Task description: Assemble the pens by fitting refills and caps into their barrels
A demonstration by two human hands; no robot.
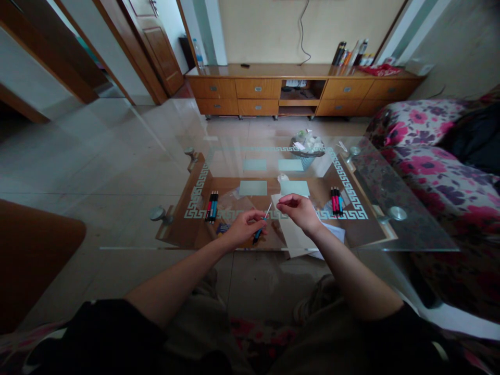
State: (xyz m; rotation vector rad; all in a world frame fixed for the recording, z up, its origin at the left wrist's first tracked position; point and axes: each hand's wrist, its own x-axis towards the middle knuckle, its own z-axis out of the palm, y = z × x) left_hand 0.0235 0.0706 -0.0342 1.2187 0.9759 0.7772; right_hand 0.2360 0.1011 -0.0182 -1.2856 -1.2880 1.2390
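Note:
Over the glass table (226, 245), my left hand (247, 227) is closed around a blue and black pen (257, 235). A thin white stick, which looks like a pen refill (268, 210), points up from those fingers. Just right of its tip is my right hand (299, 209), fingers pinched together; whatever they hold is too small to make out. To the left lies a row of several blue, black and red pens (212, 207). Another group of several pink and blue pens (336, 201) lies to the right.
Papers (292, 234) and plastic bags show through the glass below my hands. A filled waste basket (308, 151) stands beyond the table's middle. Farther back is a long wooden cabinet (258, 89) with bottles on top. A flowered sofa (425, 156) stands at the right.

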